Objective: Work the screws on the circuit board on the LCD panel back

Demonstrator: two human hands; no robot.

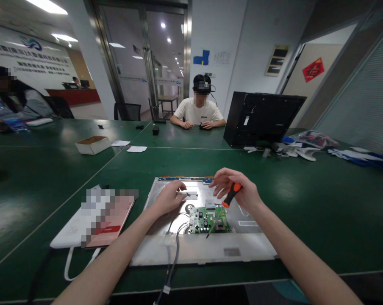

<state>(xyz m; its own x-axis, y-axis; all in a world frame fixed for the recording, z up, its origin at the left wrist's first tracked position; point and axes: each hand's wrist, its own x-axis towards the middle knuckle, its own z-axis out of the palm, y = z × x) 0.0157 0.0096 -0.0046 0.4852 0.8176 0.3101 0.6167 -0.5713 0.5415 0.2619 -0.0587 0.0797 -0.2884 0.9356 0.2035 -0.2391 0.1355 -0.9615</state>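
Note:
A flat metal display panel (207,250) lies on the table before me, with a green circuit board (196,216) on its middle and a thin blue board (185,179) along its far edge. My right hand (239,186) holds a screwdriver (232,195) by its orange and black handle, the shaft slanting down to the left across the circuit board. Over the panel's left half is my left hand (170,197), its fingers curved and apart from the thumb, near a small pale label. Dark cables (178,250) run from the circuit board over the panel's near edge.
Left of the panel lie a white device (69,231) and a pinkish phone-like slab (115,224) with white cables. A small open box (92,145) is farther back. A black monitor (264,118) stands at back right; a person (198,108) sits across the table.

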